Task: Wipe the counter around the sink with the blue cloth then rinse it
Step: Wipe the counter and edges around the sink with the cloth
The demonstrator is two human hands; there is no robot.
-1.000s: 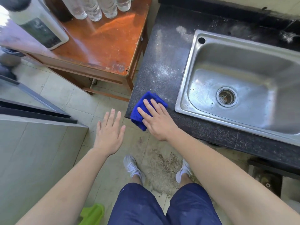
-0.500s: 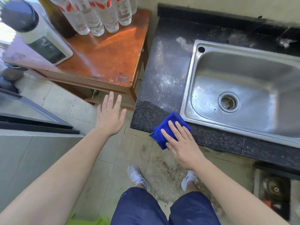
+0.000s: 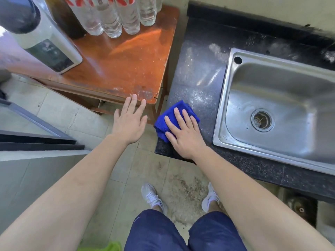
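A folded blue cloth (image 3: 172, 113) lies on the dark speckled counter (image 3: 195, 75) near its front left corner, left of the steel sink (image 3: 282, 113). My right hand (image 3: 183, 134) presses flat on the cloth with straight, spread fingers. White dusty smears cover the counter beyond the cloth, and the strip nearer me looks darker. My left hand (image 3: 129, 122) hovers open in the air beside the counter's left edge, fingers straight, holding nothing.
A worn wooden table (image 3: 126, 66) stands left of the counter, with several clear plastic bottles (image 3: 110, 17) and a white appliance (image 3: 45, 44) on it. A narrow gap separates table and counter. My feet in white shoes (image 3: 152, 198) stand on the stained tile floor.
My right hand has slid the cloth from the counter's front edge back towards the left corner and further onto the counter. My left hand stayed open and moved closer to the table corner.
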